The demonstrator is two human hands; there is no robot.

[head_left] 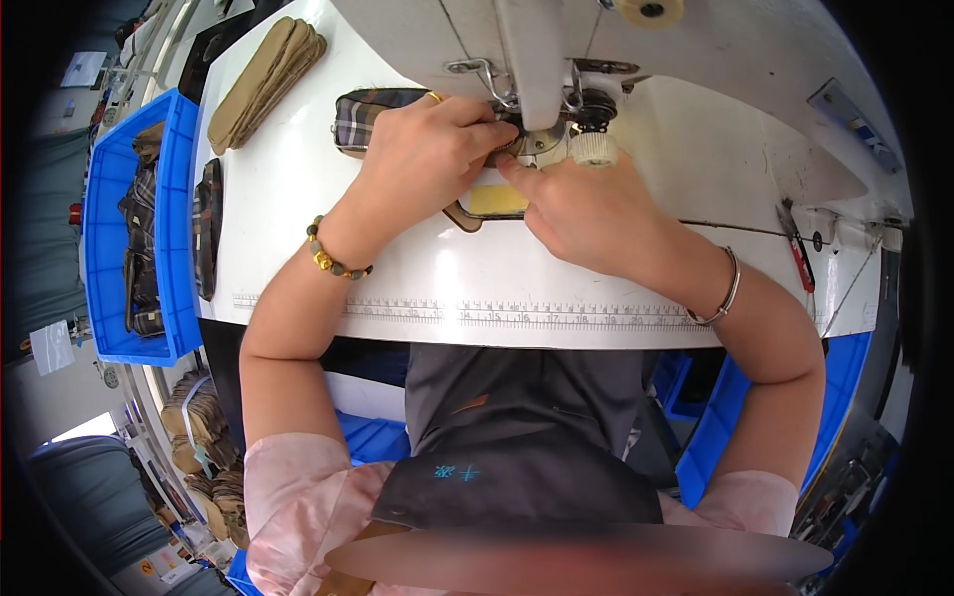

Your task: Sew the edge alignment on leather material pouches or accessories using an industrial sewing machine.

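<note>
A plaid fabric pouch piece point(360, 121), dark with pale stripes, lies on the white sewing machine table, its right end under the machine head point(537, 60). My left hand point(427, 149) is closed on it, thumb and fingers pinching its edge close to the presser foot. From the right, my right hand point(586, 214) meets the same edge, index finger pointed at it and the other fingers curled under. Its grip is partly hidden. Below the fingers are a yellow strip point(495, 200) and a tan curved piece point(464, 219). The needle tip is hard to make out.
A stack of tan fabric pieces point(266, 84) lies at the far left, with another plaid piece point(208, 228) nearer. A blue crate point(179, 228) of plaid pieces stands beside the table. Red-handled snips point(801, 260) lie right. A ruler strip point(517, 315) runs along the front edge.
</note>
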